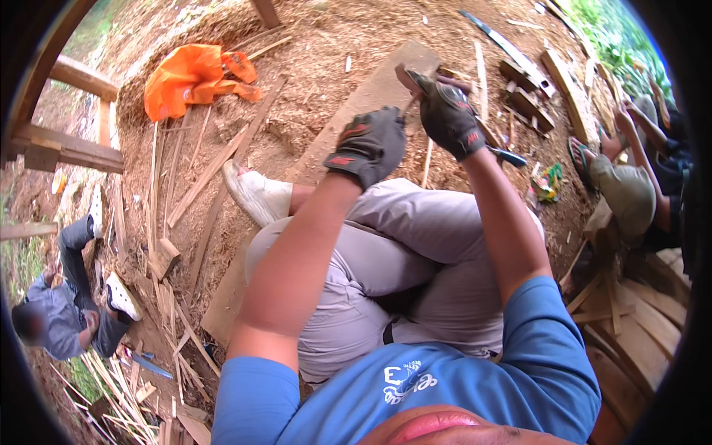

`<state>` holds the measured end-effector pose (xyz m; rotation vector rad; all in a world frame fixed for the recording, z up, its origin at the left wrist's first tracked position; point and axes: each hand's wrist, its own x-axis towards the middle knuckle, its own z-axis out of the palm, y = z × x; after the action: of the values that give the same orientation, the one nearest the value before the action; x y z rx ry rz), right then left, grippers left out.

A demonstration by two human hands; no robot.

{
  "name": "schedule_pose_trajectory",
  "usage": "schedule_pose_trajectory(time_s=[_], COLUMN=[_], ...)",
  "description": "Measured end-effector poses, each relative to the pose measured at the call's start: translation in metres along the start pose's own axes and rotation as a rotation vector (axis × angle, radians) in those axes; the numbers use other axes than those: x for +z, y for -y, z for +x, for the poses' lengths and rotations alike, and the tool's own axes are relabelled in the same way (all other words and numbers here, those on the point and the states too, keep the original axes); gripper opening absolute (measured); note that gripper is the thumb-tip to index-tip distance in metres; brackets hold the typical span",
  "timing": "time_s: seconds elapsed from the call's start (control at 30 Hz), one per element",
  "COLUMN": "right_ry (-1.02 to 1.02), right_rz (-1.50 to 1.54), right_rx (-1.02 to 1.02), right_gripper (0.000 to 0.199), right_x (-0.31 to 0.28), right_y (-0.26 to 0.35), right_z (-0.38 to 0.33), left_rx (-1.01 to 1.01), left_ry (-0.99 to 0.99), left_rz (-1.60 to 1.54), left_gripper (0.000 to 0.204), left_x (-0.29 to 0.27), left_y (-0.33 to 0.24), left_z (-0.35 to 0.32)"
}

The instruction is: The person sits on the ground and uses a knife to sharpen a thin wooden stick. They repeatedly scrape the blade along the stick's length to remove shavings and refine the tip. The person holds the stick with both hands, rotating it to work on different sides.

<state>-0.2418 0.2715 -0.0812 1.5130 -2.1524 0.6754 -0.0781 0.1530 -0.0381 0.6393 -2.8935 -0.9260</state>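
My left hand (371,144), in a dark glove with red marks, is closed in a fist over a wooden board (356,107) on the ground. What sits inside its fingers is hidden. To its right, and slightly farther away, my right hand (449,115) wears a matching glove. Its fingers are wrapped round a small brown piece of wood (406,77), which sticks out on the left side. A thin strip (410,102) shows in the gap between the hands; I cannot tell which one holds it.
Shavings cover the ground. An orange bag (185,81) lies far left, among wood strips (211,174). Right are a long blade (508,48), wooden blocks (530,107) and a blue-handled tool (509,156). People sit at left (55,319) and right (630,193). A wooden frame (74,148) stands left.
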Motion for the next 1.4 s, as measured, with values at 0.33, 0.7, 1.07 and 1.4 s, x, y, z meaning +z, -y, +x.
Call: schedule_pose_trajectory(time_s=[0.33,0.7,1.07,1.4], right_ry=[0.150,0.181,-0.019,0.189], right_rz=[-0.007,0.092,0.077,-0.003], right_rx=[0.308,0.377,0.205,0.380], right_gripper=[0.055,0.051,0.049,0.059], right_x=[0.006,0.006,0.013,0.014], right_y=[0.041,0.050,0.045,0.030], right_z=[-0.006,0.000,-0.010,-0.013], left_rx=[-0.195,-0.195,-0.155,-0.094], left_ry=[0.092,-0.007,-0.080,-0.109], left_rz=[-0.013,-0.045,-0.028,-0.057], left_gripper=[0.031,0.031,0.029,0.029], left_x=[0.001,0.003,0.005,-0.005], left_y=[-0.019,-0.003,0.001,-0.002], left_z=[0.007,0.011,0.013,0.017])
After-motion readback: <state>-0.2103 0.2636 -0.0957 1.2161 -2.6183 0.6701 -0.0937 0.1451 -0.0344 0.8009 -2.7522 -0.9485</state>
